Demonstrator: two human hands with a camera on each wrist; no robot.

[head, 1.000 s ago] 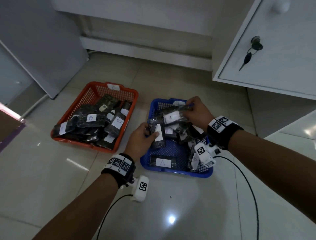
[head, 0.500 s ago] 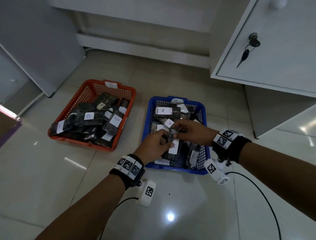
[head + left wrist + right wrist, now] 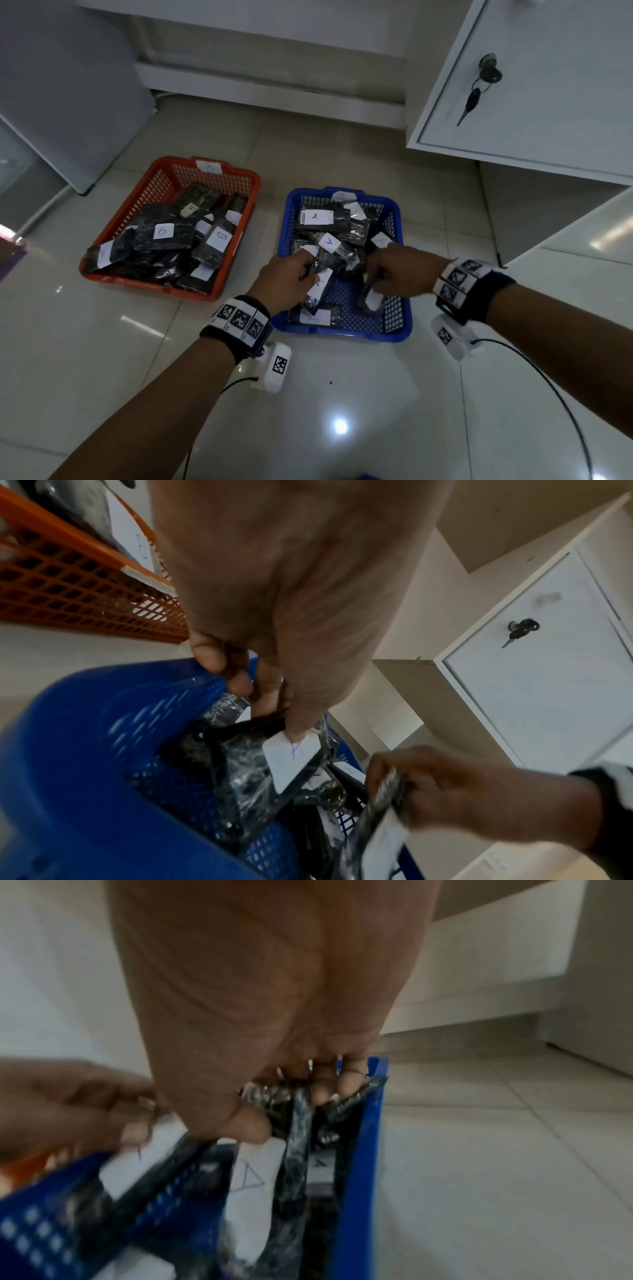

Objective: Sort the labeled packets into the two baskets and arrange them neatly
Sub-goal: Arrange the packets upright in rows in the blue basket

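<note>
Tiled floor (image 3: 376, 428), pale and glossy, one bright light spot reflected near the bottom. White cabinet (image 3: 548, 85) at upper right, door shut, a key (image 3: 471, 102) hanging from its lock.

Two mesh baskets side by side on the floor, a narrow strip of tile between them. Red basket (image 3: 113, 274) on the left: heaped with dark packets lying at mixed angles, white labels marked B (image 3: 219, 238); a paper tag on its far rim. Blue basket (image 3: 400, 329) on the right: dark packets with labels marked A, one lying flat at the far end (image 3: 320, 217), another flat at the near edge (image 3: 315, 317); paper tag on its far rim too.

Both hands are over the middle of the blue basket, close together, not touching.

Left hand (image 3: 289, 279): fingers curled, thumb and fingers pinching the top of a packet (image 3: 320, 291) that hangs tilted, white label facing up. In the left wrist view the thumb tip presses right on the label (image 3: 291, 758).

Right hand (image 3: 400, 270): fingers curled down around the top of a second packet (image 3: 371, 296), standing nearly on edge inside the basket by its right wall. Right wrist view is blurred; several packets stand on edge under the fingers (image 3: 322, 1085).

Each wrist carries a black band with square markers.
</note>
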